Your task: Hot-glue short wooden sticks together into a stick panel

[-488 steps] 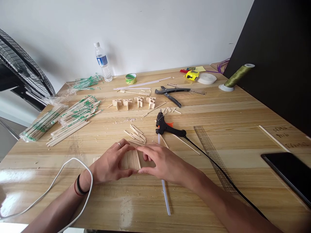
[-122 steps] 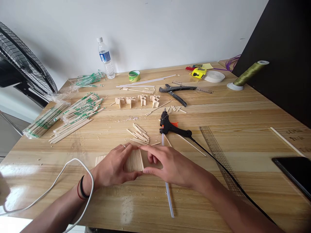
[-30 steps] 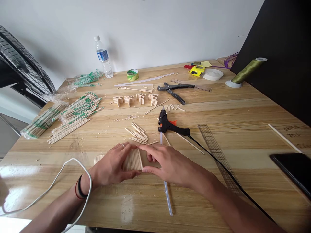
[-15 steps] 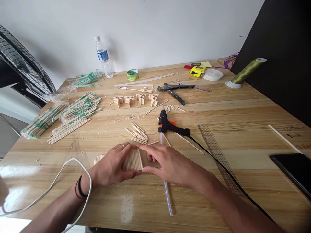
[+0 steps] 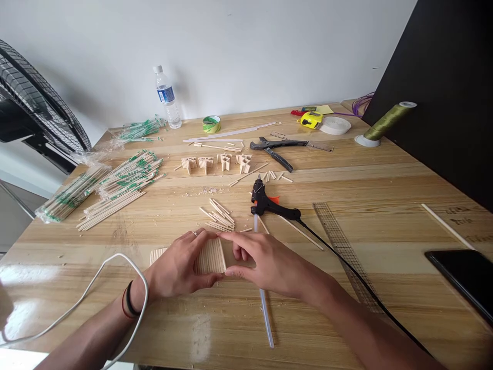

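Observation:
Near the front of the table lies a flat panel of short wooden sticks (image 5: pixel 211 257) set side by side. My left hand (image 5: pixel 177 264) spans it from above, thumb on the near edge and fingers on the far edge, covering its middle. At the panel's right end, my right hand (image 5: pixel 265 259) has thumb and index finger at the two ends of the last stick, with the other fingers curled. Just beyond the hands sits a loose pile of short sticks (image 5: pixel 219 216). A black hot glue gun (image 5: pixel 265 200) lies behind my right hand, its clear glue stick (image 5: pixel 266 318) passing under that hand.
Several small stick assemblies (image 5: pixel 224 162) stand behind the pile, beside a black cutter (image 5: pixel 275 149). Bundles of long sticks (image 5: pixel 127 174) lie left. A clear ruler (image 5: pixel 342 246), the gun's cord and a phone (image 5: pixel 462 277) are right. A white cable (image 5: pixel 144 288) crosses my left wrist.
The view has tilted up slightly, so the table sits a little lower in it. Both hands keep the same hold on the panel.

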`<state>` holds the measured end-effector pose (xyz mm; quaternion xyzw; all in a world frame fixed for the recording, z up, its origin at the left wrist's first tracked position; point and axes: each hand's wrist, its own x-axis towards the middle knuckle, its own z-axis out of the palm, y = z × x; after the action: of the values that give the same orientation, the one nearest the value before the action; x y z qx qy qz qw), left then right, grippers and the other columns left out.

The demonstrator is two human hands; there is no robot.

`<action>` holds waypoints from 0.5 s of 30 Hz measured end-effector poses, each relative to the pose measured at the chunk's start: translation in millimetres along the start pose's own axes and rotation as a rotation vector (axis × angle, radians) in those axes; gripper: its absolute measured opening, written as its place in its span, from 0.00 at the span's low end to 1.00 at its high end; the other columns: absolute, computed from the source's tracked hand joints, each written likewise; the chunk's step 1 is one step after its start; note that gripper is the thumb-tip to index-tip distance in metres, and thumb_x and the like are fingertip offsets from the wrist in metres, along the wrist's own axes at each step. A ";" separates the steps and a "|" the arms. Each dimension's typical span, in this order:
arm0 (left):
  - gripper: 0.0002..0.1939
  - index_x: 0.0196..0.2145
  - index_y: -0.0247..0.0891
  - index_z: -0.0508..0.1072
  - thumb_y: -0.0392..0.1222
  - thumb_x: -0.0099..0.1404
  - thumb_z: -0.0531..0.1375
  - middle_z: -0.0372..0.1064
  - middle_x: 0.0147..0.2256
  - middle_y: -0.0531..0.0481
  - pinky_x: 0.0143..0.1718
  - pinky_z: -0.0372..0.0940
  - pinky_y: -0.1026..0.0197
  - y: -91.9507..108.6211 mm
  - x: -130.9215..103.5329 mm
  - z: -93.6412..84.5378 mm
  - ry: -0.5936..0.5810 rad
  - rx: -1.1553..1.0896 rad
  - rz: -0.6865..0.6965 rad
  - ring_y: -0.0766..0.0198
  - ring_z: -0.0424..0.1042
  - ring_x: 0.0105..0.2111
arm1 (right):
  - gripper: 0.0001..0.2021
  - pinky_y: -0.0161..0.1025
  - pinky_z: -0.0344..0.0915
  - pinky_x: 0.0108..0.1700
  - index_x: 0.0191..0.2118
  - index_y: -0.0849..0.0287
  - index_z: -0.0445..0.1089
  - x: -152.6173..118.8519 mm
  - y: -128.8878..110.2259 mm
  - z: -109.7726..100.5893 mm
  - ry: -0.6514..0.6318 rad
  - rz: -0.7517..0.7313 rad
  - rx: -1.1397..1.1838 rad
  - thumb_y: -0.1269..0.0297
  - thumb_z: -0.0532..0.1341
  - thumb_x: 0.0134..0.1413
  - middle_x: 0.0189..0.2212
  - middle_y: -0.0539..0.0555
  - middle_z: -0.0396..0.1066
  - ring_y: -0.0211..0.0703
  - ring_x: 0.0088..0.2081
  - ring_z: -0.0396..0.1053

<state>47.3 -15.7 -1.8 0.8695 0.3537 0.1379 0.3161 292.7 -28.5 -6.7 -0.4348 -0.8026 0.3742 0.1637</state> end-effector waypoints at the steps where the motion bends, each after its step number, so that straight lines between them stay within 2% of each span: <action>1: 0.32 0.61 0.42 0.61 0.48 0.66 0.68 0.72 0.52 0.43 0.51 0.70 0.48 -0.1 0.2 -0.1 0.002 -0.004 0.001 0.49 0.75 0.49 | 0.33 0.42 0.70 0.42 0.67 0.55 0.66 0.0 0.5 0.4 0.001 -0.001 0.005 0.62 0.73 0.58 0.36 0.51 0.76 0.44 0.36 0.73; 15: 0.33 0.62 0.43 0.58 0.47 0.65 0.69 0.72 0.55 0.43 0.52 0.70 0.50 -2.2 -1.8 0.6 0.022 0.002 0.009 0.50 0.76 0.51 | 0.34 0.41 0.69 0.42 0.67 0.55 0.65 0.6 0.6 0.9 0.022 -0.013 0.027 0.65 0.73 0.58 0.35 0.49 0.75 0.42 0.35 0.73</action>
<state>45.0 -16.0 -3.7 0.8698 0.3532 0.1488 0.3109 292.2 -28.2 -7.7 -0.4315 -0.7984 0.3792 0.1806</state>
